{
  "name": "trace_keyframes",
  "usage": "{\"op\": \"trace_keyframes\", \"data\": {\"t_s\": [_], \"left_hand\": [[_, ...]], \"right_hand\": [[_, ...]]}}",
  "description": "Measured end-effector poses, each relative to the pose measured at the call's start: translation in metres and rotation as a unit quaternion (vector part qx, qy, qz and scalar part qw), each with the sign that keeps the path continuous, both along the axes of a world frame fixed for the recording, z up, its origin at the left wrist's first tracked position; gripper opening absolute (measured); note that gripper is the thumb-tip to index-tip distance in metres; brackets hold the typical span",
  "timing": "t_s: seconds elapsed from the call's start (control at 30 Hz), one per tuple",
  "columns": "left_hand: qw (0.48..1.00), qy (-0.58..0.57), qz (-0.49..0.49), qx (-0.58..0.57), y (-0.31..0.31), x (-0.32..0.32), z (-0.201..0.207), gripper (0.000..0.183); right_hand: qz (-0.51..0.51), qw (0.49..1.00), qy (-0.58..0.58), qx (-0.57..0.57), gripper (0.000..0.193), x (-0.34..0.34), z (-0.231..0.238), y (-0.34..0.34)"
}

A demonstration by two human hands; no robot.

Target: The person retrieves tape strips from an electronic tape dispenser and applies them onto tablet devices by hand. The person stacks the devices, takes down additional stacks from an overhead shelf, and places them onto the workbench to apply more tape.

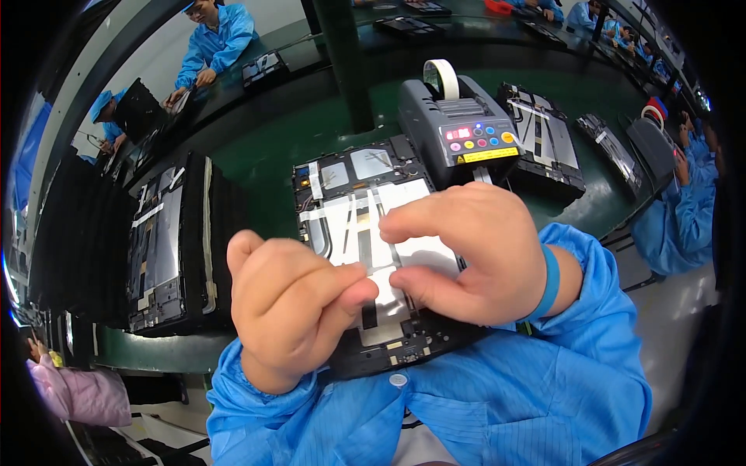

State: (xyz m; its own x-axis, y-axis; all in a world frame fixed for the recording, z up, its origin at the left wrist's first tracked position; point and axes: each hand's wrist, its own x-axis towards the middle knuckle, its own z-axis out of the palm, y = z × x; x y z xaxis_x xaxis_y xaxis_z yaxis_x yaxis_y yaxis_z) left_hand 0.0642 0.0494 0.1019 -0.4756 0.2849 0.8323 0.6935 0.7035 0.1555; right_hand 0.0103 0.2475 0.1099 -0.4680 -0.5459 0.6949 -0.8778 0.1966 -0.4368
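An opened flat electronic device [413, 194], likely a tablet or laptop casing, lies in front of me with silver panels, dark cables and white tape strips. Over its lower middle, my left hand [291, 299] is closed in a pinch, thumb against index finger. A pale patch shows at those fingertips; whether it is tape held there is too small to tell. My right hand [478, 252], with a blue wristband [550, 283], hovers over the right half of the device. Its thumb and index finger are apart, with nothing visible between them; its other fingers are hidden.
Beyond the device stands a grey tape dispenser [458, 128] with a white tape roll [441, 79]. A stack of similar devices [159, 241] is at left, another stack [544, 144] at right. Co-workers in blue [221, 39] sit around the green table [268, 167].
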Motion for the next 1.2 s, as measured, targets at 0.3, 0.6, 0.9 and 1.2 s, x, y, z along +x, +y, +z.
{"op": "trace_keyframes", "data": {"t_s": [0.3, 0.6, 0.9, 1.2], "left_hand": [[0.953, -0.286, -0.055, 0.079, 0.027, -0.060, 0.008, 0.039], [0.934, -0.275, 0.046, -0.222, 0.031, -0.094, 0.003, 0.036], [0.947, -0.201, 0.075, -0.238, 0.026, -0.086, -0.009, 0.027], [0.951, -0.162, 0.079, -0.251, 0.023, -0.084, -0.012, 0.033]], "right_hand": [[-0.074, 0.997, 0.016, 0.005, 0.007, -0.047, -0.009, 0.038], [-0.070, 0.997, -0.034, 0.025, 0.018, -0.088, -0.030, 0.031], [-0.034, 0.984, 0.074, 0.159, 0.022, -0.096, -0.040, 0.018], [-0.014, 0.984, 0.037, 0.175, 0.032, -0.093, -0.041, 0.024]]}}
